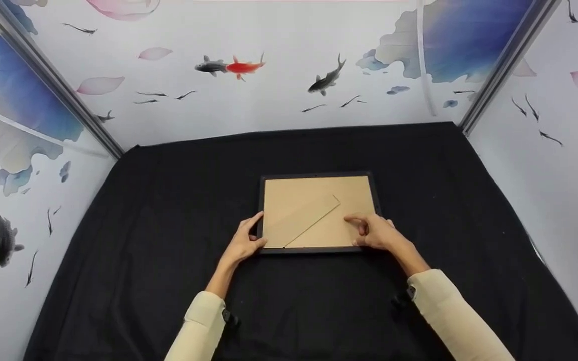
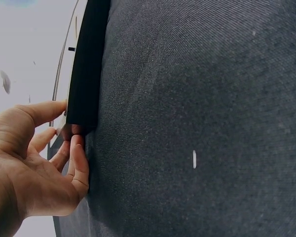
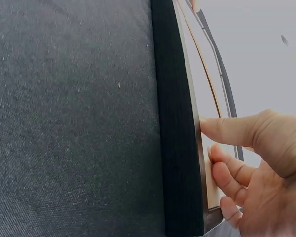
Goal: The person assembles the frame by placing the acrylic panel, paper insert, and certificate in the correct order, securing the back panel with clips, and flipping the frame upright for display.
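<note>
A picture frame [image 1: 319, 249] with a dark border lies back side up, its tan backing board [image 1: 299, 193] showing. A flat stand flap [image 1: 314, 213] slants across the board. My left hand [image 1: 243, 241] holds the frame's near left corner, thumb on top and fingers at the outer side. In the left wrist view that hand [image 2: 44, 163] has its fingers bent round the end of the dark rim [image 2: 86, 74]. Over the near right corner, my right hand [image 1: 379, 231] has its index finger extended across the board. The right wrist view shows its thumb [image 3: 232, 128] touching the rim's inner edge, other fingers bent over the backing.
Black cloth [image 1: 168, 200] covers the table under the frame. White panels [image 1: 279, 105] painted with fish and petals enclose the back and both sides, joined by metal posts [image 1: 510, 65] at the corners. Small pale specks lie on the cloth.
</note>
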`<move>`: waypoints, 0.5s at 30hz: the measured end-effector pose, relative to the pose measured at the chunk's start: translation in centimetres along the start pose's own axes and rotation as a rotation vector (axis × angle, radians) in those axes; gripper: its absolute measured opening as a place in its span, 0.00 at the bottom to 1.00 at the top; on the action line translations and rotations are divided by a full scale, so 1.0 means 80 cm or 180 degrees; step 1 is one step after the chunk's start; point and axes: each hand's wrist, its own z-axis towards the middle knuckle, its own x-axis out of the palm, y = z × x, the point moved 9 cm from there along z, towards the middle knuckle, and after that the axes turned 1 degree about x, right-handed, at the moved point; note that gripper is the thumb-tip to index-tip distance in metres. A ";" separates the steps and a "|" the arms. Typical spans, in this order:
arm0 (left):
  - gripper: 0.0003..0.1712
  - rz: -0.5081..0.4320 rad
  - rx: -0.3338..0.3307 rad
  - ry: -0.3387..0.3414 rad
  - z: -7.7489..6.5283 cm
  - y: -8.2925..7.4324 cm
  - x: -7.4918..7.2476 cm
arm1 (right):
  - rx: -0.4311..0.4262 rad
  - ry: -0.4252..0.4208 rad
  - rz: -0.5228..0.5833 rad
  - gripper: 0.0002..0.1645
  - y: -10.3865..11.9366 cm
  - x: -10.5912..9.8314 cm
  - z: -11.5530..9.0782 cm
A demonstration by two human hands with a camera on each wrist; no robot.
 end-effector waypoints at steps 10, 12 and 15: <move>0.42 -0.0024 -0.0078 0.0031 0.002 0.004 -0.001 | -0.0498 0.0046 0.0382 0.39 0.001 -0.005 0.003; 0.42 -0.0031 -0.0104 0.0021 0.002 0.005 -0.001 | -0.0762 0.0015 0.0502 0.39 0.002 -0.008 0.002; 0.42 -0.0036 -0.0116 0.0035 0.000 0.004 0.000 | -0.1085 -0.0210 0.0801 0.36 -0.008 -0.021 -0.004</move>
